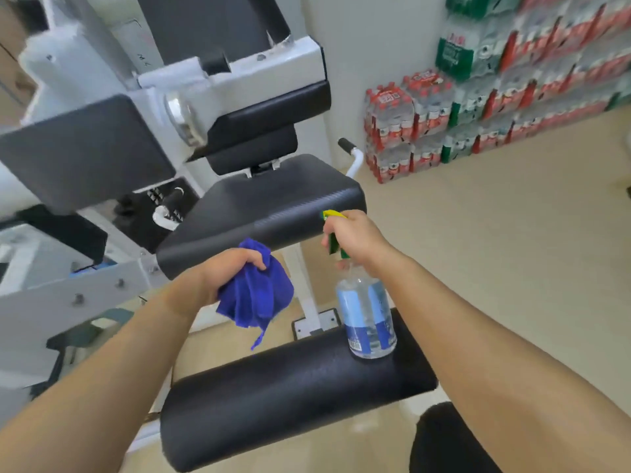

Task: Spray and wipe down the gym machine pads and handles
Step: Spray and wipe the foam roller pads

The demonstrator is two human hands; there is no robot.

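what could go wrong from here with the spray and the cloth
1. The right hand grips the spray bottle only at its trigger head, with the base low by the near pad; it may knock against it or slip.
2. The nozzle faces the seat pad edge, so mist may fall to the floor and leave it slick.
3. The blue cloth is bunched in the left hand with a tail hanging; it may snag.

Left hand [228, 272] grips cloth [256, 295]; right hand [355, 237] grips bottle [366, 319].
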